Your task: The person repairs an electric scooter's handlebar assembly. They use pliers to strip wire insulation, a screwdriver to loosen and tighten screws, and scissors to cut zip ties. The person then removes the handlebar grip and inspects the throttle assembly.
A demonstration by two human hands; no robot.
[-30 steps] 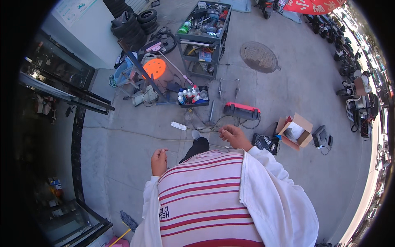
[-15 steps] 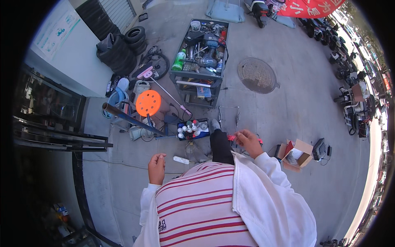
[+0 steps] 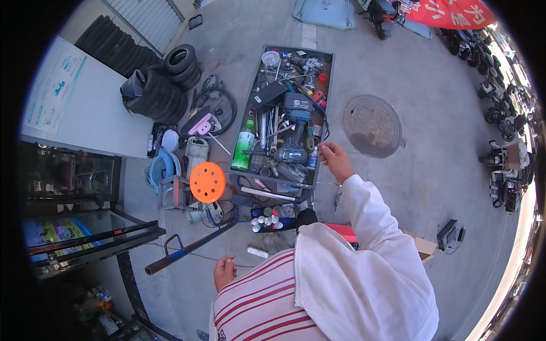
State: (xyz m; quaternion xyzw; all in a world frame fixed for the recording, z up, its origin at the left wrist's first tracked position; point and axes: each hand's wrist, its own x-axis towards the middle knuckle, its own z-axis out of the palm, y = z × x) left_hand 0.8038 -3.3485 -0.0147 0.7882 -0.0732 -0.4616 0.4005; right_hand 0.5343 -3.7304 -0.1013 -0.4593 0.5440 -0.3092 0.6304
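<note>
1. I see the right hand [image 3: 335,161] beside the tool cart [image 3: 332,74], near its blue-and-white bottle [image 3: 312,158]; fingers bend, but I cannot tell its grip.
2. The left hand [image 3: 225,273] hangs near the torso, fingers curled; grip unclear.
3. The cart's rim presumably contains the loose power tool [image 3: 292,152].

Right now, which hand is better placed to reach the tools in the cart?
Probably the right hand: it is extended beside the cart, while the left hand is farther back, by the striped shirt.
</note>
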